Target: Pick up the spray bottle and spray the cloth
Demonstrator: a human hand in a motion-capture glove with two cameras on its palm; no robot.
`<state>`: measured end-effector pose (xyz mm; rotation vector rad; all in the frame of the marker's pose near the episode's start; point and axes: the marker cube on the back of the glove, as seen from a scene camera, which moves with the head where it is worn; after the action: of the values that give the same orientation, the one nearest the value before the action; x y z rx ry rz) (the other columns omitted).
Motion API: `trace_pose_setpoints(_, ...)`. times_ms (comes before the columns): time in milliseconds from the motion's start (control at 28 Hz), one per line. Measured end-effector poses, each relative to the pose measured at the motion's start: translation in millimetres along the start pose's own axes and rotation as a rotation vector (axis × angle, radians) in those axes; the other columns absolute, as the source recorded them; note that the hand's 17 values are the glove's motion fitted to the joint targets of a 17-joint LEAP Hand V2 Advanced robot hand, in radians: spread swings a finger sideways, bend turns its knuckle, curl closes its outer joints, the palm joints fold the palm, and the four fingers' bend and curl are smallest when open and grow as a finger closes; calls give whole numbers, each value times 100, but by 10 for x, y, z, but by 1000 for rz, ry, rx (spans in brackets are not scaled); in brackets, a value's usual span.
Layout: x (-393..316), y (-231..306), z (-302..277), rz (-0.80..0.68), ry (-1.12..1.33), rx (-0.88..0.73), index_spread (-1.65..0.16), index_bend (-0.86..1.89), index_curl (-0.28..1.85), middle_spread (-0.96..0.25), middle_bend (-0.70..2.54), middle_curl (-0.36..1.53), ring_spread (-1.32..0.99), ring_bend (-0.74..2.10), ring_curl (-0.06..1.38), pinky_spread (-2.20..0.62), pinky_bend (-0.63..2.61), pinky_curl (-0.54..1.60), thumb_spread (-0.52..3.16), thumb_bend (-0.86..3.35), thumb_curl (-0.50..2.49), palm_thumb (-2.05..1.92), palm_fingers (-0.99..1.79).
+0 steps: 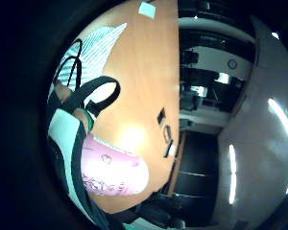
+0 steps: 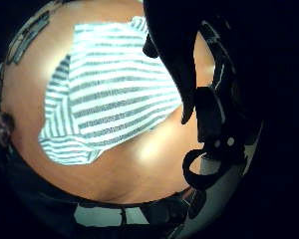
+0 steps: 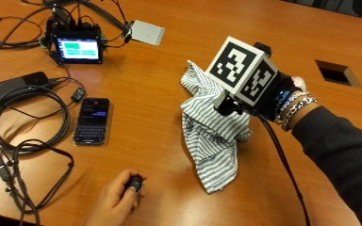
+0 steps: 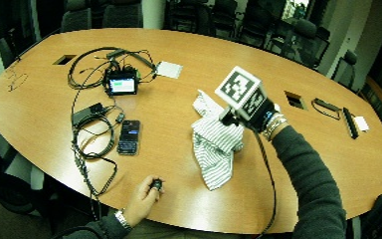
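Observation:
A grey-and-white striped cloth [image 3: 215,132] lies crumpled on the wooden table [image 3: 168,70], also seen in the wide view as the cloth [image 4: 214,144]. My gloved right hand [image 3: 281,96] hovers just above the cloth's far end, fingers curled. In the little finger side palm view a pink spray bottle [image 1: 110,170] with small drawings lies right against the palm, and the hand grips it. The outside view hides most of the bottle behind the hand. The thumb side palm view looks down at the cloth [image 2: 109,99], with a dark shape [image 2: 169,50] over it that I cannot identify.
Left of the cloth lie a phone [image 3: 93,121], a small lit screen device [image 3: 78,47], looped cables [image 3: 18,136] and a grey pad [image 3: 145,32]. A bare left hand [image 3: 121,197] holds a small black object at the near edge. A table cutout [image 3: 336,72] sits beyond my hand.

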<state>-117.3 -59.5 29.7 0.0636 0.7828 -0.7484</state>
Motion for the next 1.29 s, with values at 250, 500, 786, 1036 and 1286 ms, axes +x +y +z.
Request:
trace_pose_setpoints(250, -279, 34, 98, -60, 96, -31, -29, 17, 46, -24, 41, 50, -21, 58, 45, -30, 53, 38, 147, 12, 39, 81, 127)
trace_pose_setpoints(500, -251, 56, 86, -46, 63, -26, -29, 16, 46, -24, 41, 50, -21, 58, 45, -30, 52, 38, 147, 11, 39, 82, 127)
trace_pose_setpoints(786, -81, -38, -354, 28, -153, 133, -29, 16, 46, -24, 40, 50, -21, 58, 45, -30, 53, 38, 147, 10, 40, 82, 128)
trace_pose_setpoints(1036, 52, -236, -814, 105, -412, 296, -29, 16, 47, -24, 40, 50, -21, 58, 45, -30, 54, 38, 148, 10, 40, 83, 127)
trace_pose_setpoints(1286, -50, -474, -1030, 211, -810, 428, -29, 15, 46, -23, 40, 50, -20, 59, 45, -29, 53, 38, 147, 9, 40, 85, 127)
